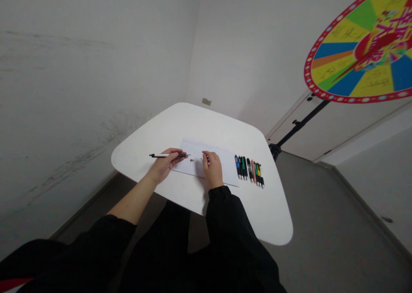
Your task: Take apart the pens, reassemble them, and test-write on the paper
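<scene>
The left hand (164,167) comes from the lower left with its forearm bare, the black sleeve (112,228) ending near the elbow. Its wrist is a little bent, and the fingers reach toward the right. It grasps a pen (160,155) between the thumb and the fingers, near the middle of the pen's length. The right hand (213,169) is over the paper (227,166), its back turned to the camera and its fingers curled and drawn together at the tips. I cannot tell if these fingertips pinch something small. On this side the sleeve goes down until the wrist.

The pen is slim, with a white barrel toward the left and black parts at both sides. It lies almost level across the view, above the left edge of the paper, and from its right end a thin pale tip comes out, pointing to the right hand.

Between the two hands, one small dark piece (192,160) is on the paper. To the right of the paper, a row of pens (249,170) in several colours lies side by side on the white table (180,121).
</scene>
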Available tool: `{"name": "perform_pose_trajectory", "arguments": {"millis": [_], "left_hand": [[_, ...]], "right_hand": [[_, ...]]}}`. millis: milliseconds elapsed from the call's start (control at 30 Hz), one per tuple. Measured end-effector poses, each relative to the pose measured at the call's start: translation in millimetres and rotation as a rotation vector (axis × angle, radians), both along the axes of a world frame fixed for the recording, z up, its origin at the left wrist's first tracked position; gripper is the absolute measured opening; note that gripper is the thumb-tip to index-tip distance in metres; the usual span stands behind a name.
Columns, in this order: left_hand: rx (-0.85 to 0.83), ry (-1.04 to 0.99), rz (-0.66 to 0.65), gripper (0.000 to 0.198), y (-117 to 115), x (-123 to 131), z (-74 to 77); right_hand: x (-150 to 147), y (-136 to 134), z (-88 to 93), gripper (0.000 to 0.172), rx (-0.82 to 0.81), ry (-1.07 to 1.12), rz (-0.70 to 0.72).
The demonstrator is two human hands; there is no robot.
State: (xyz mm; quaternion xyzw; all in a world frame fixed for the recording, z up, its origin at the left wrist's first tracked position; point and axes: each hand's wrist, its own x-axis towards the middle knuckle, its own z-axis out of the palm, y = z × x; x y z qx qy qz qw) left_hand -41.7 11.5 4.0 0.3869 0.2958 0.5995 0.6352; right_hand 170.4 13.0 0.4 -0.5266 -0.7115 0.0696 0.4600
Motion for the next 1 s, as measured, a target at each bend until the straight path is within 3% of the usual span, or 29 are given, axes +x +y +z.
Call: {"name": "perform_pose_trajectory", "arguments": {"millis": [133, 267, 500, 600, 833, 1000], "left_hand": [[-0.008, 0.007, 0.004, 0.014, 1.3, -0.5, -1.7], [-0.001, 0.015, -0.008, 0.015, 1.3, -0.8, -2.0], [-0.008, 0.034, -0.029, 0.021, -1.1, 0.2, -0.3], [0.003, 0.047, -0.044, 0.024, -3.1, 0.5, 1.3], [0.007, 0.075, -0.073, 0.03, -5.9, 1.2, 4.5], [-0.02, 0.091, -0.08, 0.03, -5.9, 1.3, 4.7]], "right_hand": [[8.5, 9.5, -12.1, 0.032, -0.032, 0.109, -0.127], [12.5, 13.5, -20.5, 0.032, -0.051, 0.132, -0.164], [10.4, 8.1, -11.2, 0.027, -0.046, 0.091, -0.136], [7.5, 0.8, 0.1, 0.027, 0.026, 0.042, -0.084], [-4.6, -8.6, 12.0, 0.019, 0.102, -0.058, 0.241], [-5.0, -4.5, 6.5, 0.017, 0.079, -0.071, 0.236]]}}
